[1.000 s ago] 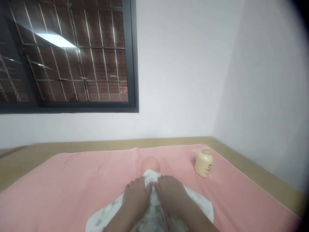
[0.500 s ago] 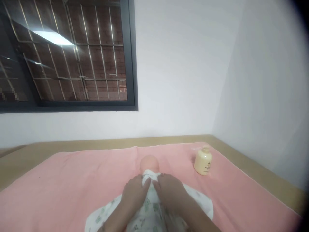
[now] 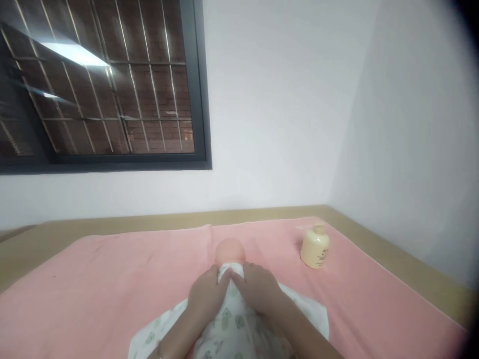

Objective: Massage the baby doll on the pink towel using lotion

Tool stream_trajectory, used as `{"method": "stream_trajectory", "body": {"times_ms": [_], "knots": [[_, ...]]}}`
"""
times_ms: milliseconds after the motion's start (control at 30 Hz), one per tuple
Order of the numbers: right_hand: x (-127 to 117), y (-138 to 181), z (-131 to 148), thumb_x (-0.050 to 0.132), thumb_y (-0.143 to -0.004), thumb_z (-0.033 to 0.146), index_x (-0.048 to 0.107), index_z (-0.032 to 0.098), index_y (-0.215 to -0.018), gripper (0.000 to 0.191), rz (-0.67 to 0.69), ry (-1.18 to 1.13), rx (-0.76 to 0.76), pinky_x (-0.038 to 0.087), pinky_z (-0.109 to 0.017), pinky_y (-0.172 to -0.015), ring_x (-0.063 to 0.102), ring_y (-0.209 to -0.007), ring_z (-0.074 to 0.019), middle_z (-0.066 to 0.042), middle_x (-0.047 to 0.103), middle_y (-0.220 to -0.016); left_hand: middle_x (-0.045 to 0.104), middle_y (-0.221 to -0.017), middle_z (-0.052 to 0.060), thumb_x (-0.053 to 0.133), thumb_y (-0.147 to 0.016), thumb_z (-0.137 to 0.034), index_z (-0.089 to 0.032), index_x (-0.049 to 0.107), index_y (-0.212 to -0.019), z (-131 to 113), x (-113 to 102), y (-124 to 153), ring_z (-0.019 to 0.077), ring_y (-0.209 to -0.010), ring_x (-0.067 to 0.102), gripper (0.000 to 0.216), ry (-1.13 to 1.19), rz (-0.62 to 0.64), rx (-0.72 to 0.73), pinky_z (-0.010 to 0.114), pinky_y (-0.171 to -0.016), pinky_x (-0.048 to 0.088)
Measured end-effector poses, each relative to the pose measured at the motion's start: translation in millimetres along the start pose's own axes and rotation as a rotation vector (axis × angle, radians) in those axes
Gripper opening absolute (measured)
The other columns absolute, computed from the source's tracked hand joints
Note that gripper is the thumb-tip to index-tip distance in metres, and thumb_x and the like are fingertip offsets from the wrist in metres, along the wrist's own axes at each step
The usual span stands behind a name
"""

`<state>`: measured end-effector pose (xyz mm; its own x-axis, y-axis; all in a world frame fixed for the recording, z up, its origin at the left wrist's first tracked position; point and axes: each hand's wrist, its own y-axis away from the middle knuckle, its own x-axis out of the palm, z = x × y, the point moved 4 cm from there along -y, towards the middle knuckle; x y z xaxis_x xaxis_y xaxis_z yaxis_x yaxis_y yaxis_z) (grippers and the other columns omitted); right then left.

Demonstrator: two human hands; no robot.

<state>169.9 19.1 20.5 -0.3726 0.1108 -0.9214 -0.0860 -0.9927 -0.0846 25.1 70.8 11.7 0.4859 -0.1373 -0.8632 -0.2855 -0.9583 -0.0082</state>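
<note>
A doll with a bare round head (image 3: 229,251) lies on a pink sheet, wearing a white garment (image 3: 232,319) with a green print. My left hand (image 3: 208,293) wraps around one side of the garment's upper part, just below the head. On the other side, my right hand (image 3: 261,288) curls over the cloth in the same way. Both thumbs lie on top and their tips meet in the middle near the neck. The fingertips are hidden under the hands. The garment's sides spread out flat beyond both forearms.
A cream-coloured bottle (image 3: 315,248) with dark lettering stands to the right on the pink sheet (image 3: 112,284). The sheet covers a tan surface (image 3: 123,224) that meets white walls (image 3: 280,99). A dark-framed window (image 3: 207,124) with metal bars is at upper left.
My thumbs have come together until their tips meet. Both hands sit slightly closer to the doll's head. The view has shifted a little.
</note>
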Motion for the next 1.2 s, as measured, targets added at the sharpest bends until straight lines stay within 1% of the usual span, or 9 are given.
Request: {"method": "stream_trajectory", "body": {"times_ms": [100, 200, 400, 567, 667, 867, 1033, 1200], "knots": [[4.4, -4.5, -0.6, 0.018, -0.096, 0.056, 0.062, 0.014, -0.090, 0.061, -0.064, 0.051, -0.020, 0.041, -0.035, -0.067, 0.062, -0.077, -0.0257, -0.015, 0.067, -0.089, 0.065, -0.087, 0.007, 0.027, -0.090, -0.057, -0.020, 0.055, -0.083, -2.2, -0.2, -4.7, 0.0240, -0.083, 0.059, 0.047, 0.010, -0.007, -0.006, 0.034, -0.070, 0.039], [7.5, -8.7, -2.7, 0.019, -0.095, 0.058, 0.062, 0.015, -0.087, 0.061, -0.112, 0.070, -0.002, 0.040, -0.033, -0.065, 0.061, -0.074, -0.0252, -0.014, 0.067, -0.084, 0.065, -0.089, 0.008, 0.027, -0.090, -0.057, -0.021, 0.055, -0.083, -1.0, 0.7, -8.3, 0.0250, -0.085, 0.059, 0.046, 0.013, -0.004, -0.018, 0.034, -0.071, 0.038], [9.7, -8.6, -5.2, 0.021, -0.095, 0.058, 0.061, 0.017, -0.085, 0.059, -0.146, 0.062, 0.001, 0.037, -0.031, -0.062, 0.060, -0.071, -0.0239, -0.012, 0.067, -0.082, 0.065, -0.088, 0.006, 0.025, -0.091, -0.057, -0.022, 0.053, -0.086, 3.7, 5.0, -6.3, 0.0253, -0.083, 0.058, 0.045, -0.026, -0.032, 0.020, 0.034, -0.069, 0.037], [14.8, -11.4, -8.4, 0.027, -0.094, 0.058, 0.061, 0.017, -0.083, 0.055, -0.178, 0.014, 0.020, 0.034, -0.030, -0.062, 0.060, -0.071, -0.0226, -0.010, 0.067, -0.080, 0.065, -0.086, 0.004, 0.026, -0.091, -0.057, -0.024, 0.052, -0.085, 6.8, 7.7, -7.0, 0.0243, -0.082, 0.058, 0.043, -0.018, -0.041, 0.017, 0.033, -0.069, 0.037], [17.6, -15.1, -11.7, 0.030, -0.094, 0.055, 0.061, 0.018, -0.082, 0.050, -0.195, -0.027, 0.045, 0.032, -0.029, -0.061, 0.060, -0.071, -0.0216, -0.008, 0.067, -0.080, 0.065, -0.086, 0.003, 0.026, -0.091, -0.058, -0.024, 0.053, -0.085, 7.6, 8.2, -10.0, 0.0238, -0.083, 0.059, 0.044, 0.000, -0.047, 0.012, 0.033, -0.070, 0.037], [20.7, -17.4, -16.5, 0.034, -0.093, 0.052, 0.062, 0.019, -0.082, 0.044, -0.204, -0.079, 0.067, 0.031, -0.028, -0.061, 0.060, -0.072, -0.0210, -0.006, 0.067, -0.080, 0.067, -0.097, 0.005, 0.026, -0.089, -0.062, -0.026, 0.055, -0.094, 8.5, 9.0, -13.4, 0.0247, -0.090, 0.060, 0.047, 0.016, -0.016, -0.025, 0.034, -0.075, 0.039], [19.2, -16.8, -15.1, 0.032, -0.094, 0.051, 0.062, 0.019, -0.082, 0.045, -0.190, -0.088, 0.061, 0.032, -0.028, -0.061, 0.060, -0.072, -0.0204, -0.007, 0.068, -0.081, 0.067, -0.095, 0.006, 0.026, -0.089, -0.063, -0.025, 0.055, -0.093, 8.2, 8.6, -13.3, 0.0254, -0.090, 0.060, 0.048, 0.014, -0.019, -0.027, 0.034, -0.074, 0.039], [19.1, -16.7, -15.0, 0.030, -0.094, 0.053, 0.062, 0.018, -0.085, 0.049, -0.166, -0.061, 0.073, 0.034, -0.028, -0.064, 0.061, -0.076, -0.0219, -0.009, 0.068, -0.084, 0.068, -0.093, 0.005, 0.026, -0.088, -0.063, -0.025, 0.055, -0.091, 8.0, 9.3, -14.6, 0.0257, -0.088, 0.061, 0.047, 0.001, -0.021, -0.022, 0.034, -0.072, 0.040]]}}
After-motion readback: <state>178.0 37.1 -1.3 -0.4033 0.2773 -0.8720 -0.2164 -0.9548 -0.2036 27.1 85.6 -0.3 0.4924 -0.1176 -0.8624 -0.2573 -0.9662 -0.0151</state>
